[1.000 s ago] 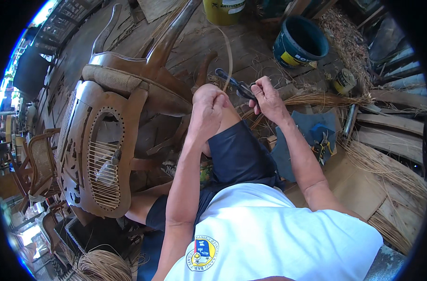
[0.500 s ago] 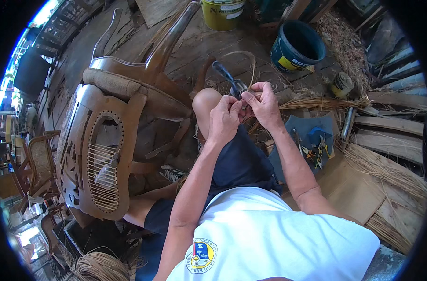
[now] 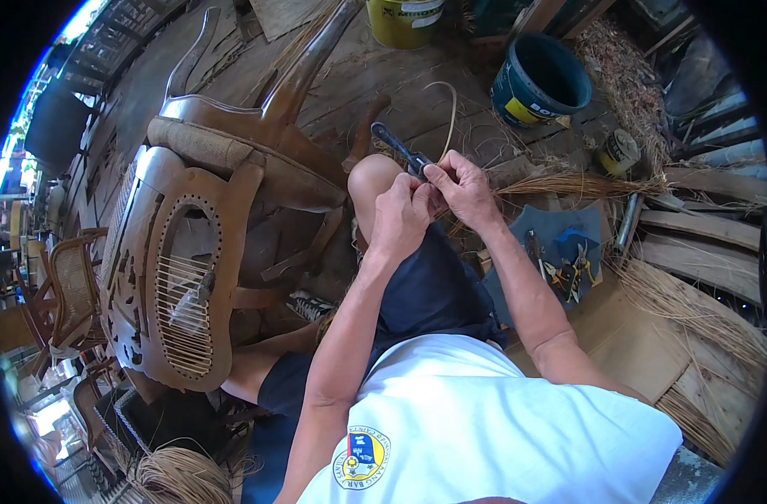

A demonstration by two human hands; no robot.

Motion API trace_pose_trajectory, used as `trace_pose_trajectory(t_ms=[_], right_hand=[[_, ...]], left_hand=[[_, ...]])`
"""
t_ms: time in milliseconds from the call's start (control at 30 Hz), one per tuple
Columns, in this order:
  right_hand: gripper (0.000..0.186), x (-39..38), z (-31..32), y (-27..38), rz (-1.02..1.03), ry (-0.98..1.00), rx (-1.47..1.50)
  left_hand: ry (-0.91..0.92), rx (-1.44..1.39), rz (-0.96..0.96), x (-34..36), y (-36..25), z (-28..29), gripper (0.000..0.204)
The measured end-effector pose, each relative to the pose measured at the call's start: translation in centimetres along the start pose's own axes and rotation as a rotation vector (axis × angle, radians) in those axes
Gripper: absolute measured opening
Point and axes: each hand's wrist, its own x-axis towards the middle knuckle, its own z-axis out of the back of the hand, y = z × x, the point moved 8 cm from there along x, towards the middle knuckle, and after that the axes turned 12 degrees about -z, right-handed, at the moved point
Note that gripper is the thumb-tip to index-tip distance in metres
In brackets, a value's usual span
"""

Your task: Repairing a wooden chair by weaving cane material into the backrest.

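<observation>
Above my bent knee, my left hand [image 3: 403,217] and my right hand [image 3: 467,195] come together with fingers closed. A dark metal tool shaped like a spokeshave [image 3: 393,142] juts up and left from between them, its rounded handle free. My left fingertips close round its lower end, which the fingers hide. From the pinch of my right hand a thin pale cane strip [image 3: 452,118] rises and curls left at its tip; my right thumb lies against the tool. To the left, a carved wooden chair [image 3: 232,181] lies tipped, with cane strands [image 3: 183,315] strung across its oval back opening.
A dark green bucket [image 3: 518,80] and a yellow pail [image 3: 404,25] stand ahead. A blue-grey pad with pliers [image 3: 578,273] lies by my right forearm. Cane bundles [image 3: 694,302] rest on boards at right; a coil of cane [image 3: 177,475] sits lower left. Shavings [image 3: 623,92] cover the far-right floor.
The tool has shifted slightly left and tilted. My right hand has come down, its thumb now over the tool's end, and the cane strip's loop has opened into a taller curve.
</observation>
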Motion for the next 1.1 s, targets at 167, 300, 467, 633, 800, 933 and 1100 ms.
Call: trace_pose_trajectory(t_ms=[167, 300, 467, 633, 800, 933, 1100], right_hand=[[0.03, -0.3, -0.2, 1.3, -0.068, -0.082, -0.024], [0.034, 0.3, 0.0, 0.9, -0.117, -0.079, -0.074], [0.035, 1.9, -1.1, 0.6, -0.201, 0.007, 0.135], [0.031, 6.4, 6.0, 0.5, -0.274, -0.066, 0.326], [0.032, 10.4, 20.1, -1.3, -0.261, -0.315, 0.251], [0.033, 9.8, 27.6, -1.4, -0.252, -0.359, 0.175], [0.032, 4.8, 22.4, -3.9, -0.415, -0.261, -0.245]], left_hand=[[-0.064, -0.07, 0.057, -0.4, 0.2, 0.4, 0.022], [-0.111, 0.008, 0.115, 0.0, -1.2, 0.7, 0.025], [-0.231, 0.139, -0.033, 0.1, -1.0, 2.2, 0.03], [-0.085, 0.115, -0.13, -6.5, -3.9, 5.0, 0.034], [0.058, 0.272, -0.006, -19.9, -3.4, 12.2, 0.035], [-0.213, 0.036, 0.387, -29.0, -0.7, 18.8, 0.03], [-0.415, -0.256, 0.518, -28.0, 1.8, 16.6, 0.02]])
